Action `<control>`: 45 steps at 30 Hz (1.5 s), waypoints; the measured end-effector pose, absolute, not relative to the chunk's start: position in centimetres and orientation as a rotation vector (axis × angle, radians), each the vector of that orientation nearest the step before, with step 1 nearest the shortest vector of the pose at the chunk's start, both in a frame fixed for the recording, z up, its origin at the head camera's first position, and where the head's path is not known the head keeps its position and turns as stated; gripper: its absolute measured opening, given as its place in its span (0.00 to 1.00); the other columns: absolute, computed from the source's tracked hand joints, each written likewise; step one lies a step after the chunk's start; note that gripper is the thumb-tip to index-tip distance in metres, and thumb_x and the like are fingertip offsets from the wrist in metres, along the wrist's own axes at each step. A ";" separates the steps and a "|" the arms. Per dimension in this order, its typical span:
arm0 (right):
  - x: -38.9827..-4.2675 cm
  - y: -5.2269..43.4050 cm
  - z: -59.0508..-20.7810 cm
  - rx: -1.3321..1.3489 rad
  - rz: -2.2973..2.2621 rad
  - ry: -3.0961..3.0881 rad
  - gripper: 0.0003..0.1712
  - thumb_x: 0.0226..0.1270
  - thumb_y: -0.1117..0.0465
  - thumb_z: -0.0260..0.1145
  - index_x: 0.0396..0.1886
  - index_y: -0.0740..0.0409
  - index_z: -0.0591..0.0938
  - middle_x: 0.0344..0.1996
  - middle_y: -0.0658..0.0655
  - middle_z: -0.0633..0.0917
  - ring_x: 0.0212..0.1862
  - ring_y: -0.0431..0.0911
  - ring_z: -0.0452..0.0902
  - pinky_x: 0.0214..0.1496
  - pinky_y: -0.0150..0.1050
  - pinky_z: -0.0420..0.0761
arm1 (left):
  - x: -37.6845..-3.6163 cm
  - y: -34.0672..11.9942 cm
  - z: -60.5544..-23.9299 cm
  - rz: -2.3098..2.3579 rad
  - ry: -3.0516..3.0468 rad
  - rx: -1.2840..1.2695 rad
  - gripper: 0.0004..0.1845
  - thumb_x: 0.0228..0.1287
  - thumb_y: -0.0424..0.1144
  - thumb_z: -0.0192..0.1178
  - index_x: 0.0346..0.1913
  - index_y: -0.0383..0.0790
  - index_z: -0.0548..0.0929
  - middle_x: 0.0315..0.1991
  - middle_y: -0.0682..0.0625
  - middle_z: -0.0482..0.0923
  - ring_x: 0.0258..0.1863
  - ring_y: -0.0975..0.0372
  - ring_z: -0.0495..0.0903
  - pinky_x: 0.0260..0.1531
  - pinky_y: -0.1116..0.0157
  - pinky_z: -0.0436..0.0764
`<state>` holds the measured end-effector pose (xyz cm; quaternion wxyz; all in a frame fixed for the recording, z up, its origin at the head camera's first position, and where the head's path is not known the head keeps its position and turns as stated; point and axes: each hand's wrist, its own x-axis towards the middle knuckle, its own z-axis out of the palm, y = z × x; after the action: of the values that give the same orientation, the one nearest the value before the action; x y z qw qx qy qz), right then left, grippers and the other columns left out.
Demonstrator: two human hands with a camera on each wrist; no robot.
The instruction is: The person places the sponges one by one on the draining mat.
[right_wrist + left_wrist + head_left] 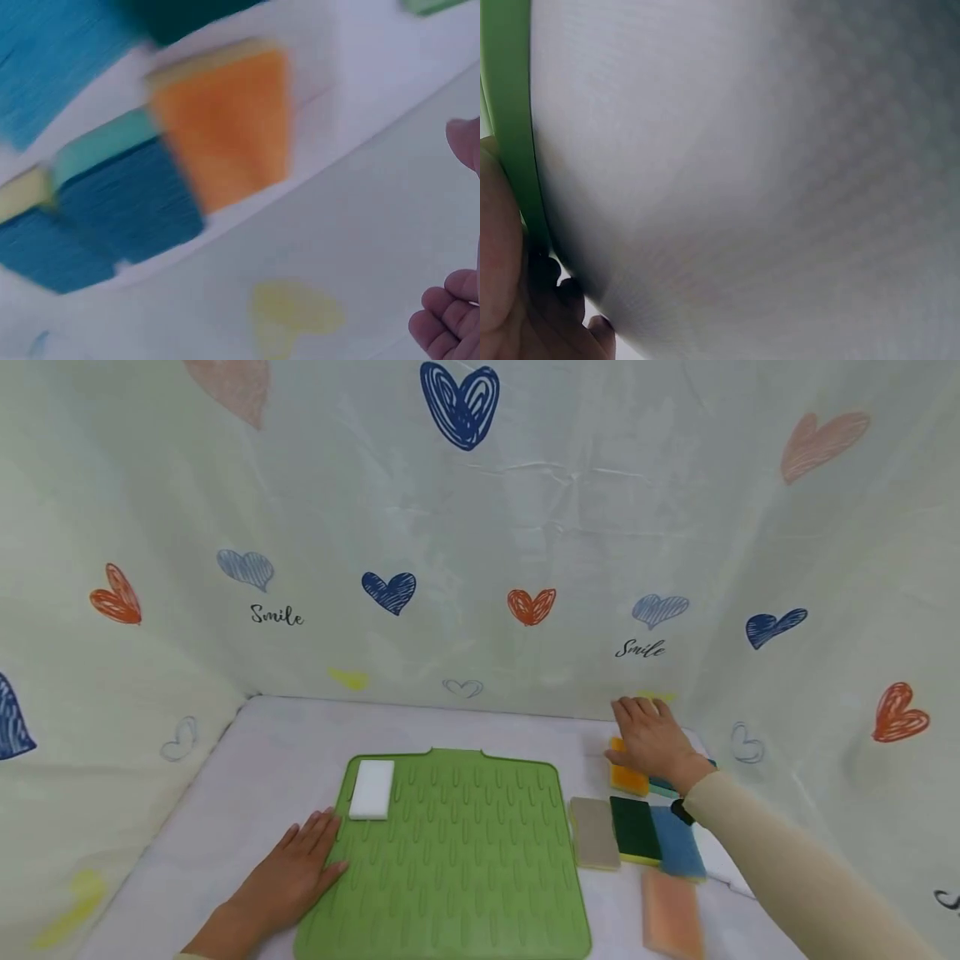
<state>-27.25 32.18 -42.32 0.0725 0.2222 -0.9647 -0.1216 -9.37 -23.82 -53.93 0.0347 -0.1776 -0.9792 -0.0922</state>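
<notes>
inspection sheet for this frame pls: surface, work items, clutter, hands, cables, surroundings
Surface: white cloth-covered table; green ribbed mat lies flat on it, front centre.
Work items: white sponge block on the mat's far-left corner; orange sponge off the mat to the right, under the right hand.
Clutter: beige sponge, dark green sponge and blue sponge in a row right of the mat; peach sponge nearer the front; teal-blue sponges beside the orange one.
Hands: left hand flat on the mat's left edge; right hand over the orange sponge, fingers relaxed, contact unclear.
Cables: nothing seen.
Surroundings: heart-print backdrop with "Smile" lettering on three sides.
</notes>
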 end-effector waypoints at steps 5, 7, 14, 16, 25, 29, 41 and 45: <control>-27.8 36.0 -43.3 0.561 -0.394 -3.028 0.53 0.63 0.38 0.77 0.73 0.71 0.70 0.70 0.72 0.75 0.71 0.69 0.68 0.75 0.75 0.62 | -9.5 -24.3 -53.5 -0.276 -3.004 -0.552 0.37 0.75 0.51 0.65 0.74 0.26 0.72 0.76 0.31 0.69 0.76 0.38 0.68 0.72 0.38 0.70; -27.7 36.8 -44.0 0.559 -0.405 -3.024 0.53 0.62 0.38 0.78 0.71 0.72 0.71 0.68 0.72 0.76 0.69 0.69 0.69 0.74 0.76 0.64 | -9.6 -24.4 -53.3 -0.277 -3.003 -0.552 0.37 0.74 0.51 0.65 0.74 0.27 0.72 0.76 0.32 0.69 0.76 0.38 0.68 0.73 0.38 0.70; -27.2 37.7 -46.1 0.578 -0.450 -3.004 0.54 0.59 0.36 0.80 0.69 0.71 0.72 0.66 0.71 0.77 0.68 0.68 0.71 0.72 0.75 0.66 | -9.9 -24.2 -53.3 -0.290 -3.035 -0.544 0.37 0.76 0.51 0.64 0.75 0.27 0.71 0.76 0.33 0.68 0.77 0.39 0.67 0.73 0.38 0.68; -27.2 37.8 -46.3 0.575 -0.441 -3.015 0.56 0.58 0.35 0.80 0.70 0.71 0.72 0.66 0.71 0.77 0.68 0.68 0.71 0.73 0.75 0.66 | -9.8 -24.2 -53.2 -0.296 -3.039 -0.537 0.37 0.76 0.51 0.64 0.75 0.27 0.71 0.77 0.33 0.68 0.77 0.39 0.67 0.73 0.38 0.68; -27.3 38.4 -46.4 0.559 -0.402 -3.057 0.56 0.54 0.35 0.82 0.69 0.70 0.73 0.66 0.71 0.77 0.68 0.69 0.70 0.73 0.76 0.64 | -9.7 -24.1 -53.3 -0.298 -3.053 -0.523 0.38 0.77 0.53 0.62 0.76 0.29 0.70 0.77 0.34 0.68 0.78 0.40 0.66 0.74 0.39 0.68; -27.1 38.8 -47.2 0.568 -0.401 -3.052 0.58 0.52 0.35 0.84 0.69 0.70 0.73 0.66 0.71 0.77 0.68 0.69 0.70 0.72 0.76 0.66 | -9.6 -24.0 -53.4 -0.296 -3.034 -0.537 0.37 0.76 0.52 0.63 0.76 0.29 0.71 0.77 0.34 0.68 0.78 0.40 0.66 0.74 0.39 0.68; -26.7 39.3 -48.4 0.576 -0.336 -3.044 0.61 0.46 0.30 0.84 0.67 0.67 0.73 0.64 0.69 0.78 0.66 0.67 0.71 0.71 0.77 0.65 | -9.5 -23.8 -53.6 -0.307 -3.034 -0.519 0.38 0.75 0.52 0.64 0.76 0.29 0.71 0.77 0.35 0.68 0.78 0.40 0.66 0.74 0.39 0.68; -27.1 39.4 -48.5 0.562 -0.335 -3.074 0.63 0.46 0.30 0.84 0.70 0.67 0.70 0.66 0.71 0.77 0.67 0.68 0.70 0.73 0.78 0.62 | -9.6 -23.8 -53.9 -0.316 -3.035 -0.514 0.38 0.75 0.52 0.64 0.76 0.29 0.70 0.77 0.35 0.68 0.78 0.40 0.66 0.73 0.39 0.68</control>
<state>-27.15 39.40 -48.48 -0.0008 0.1788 -0.9781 -0.1066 -9.57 -23.76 -53.86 0.0237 -0.1661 -0.9805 -0.1022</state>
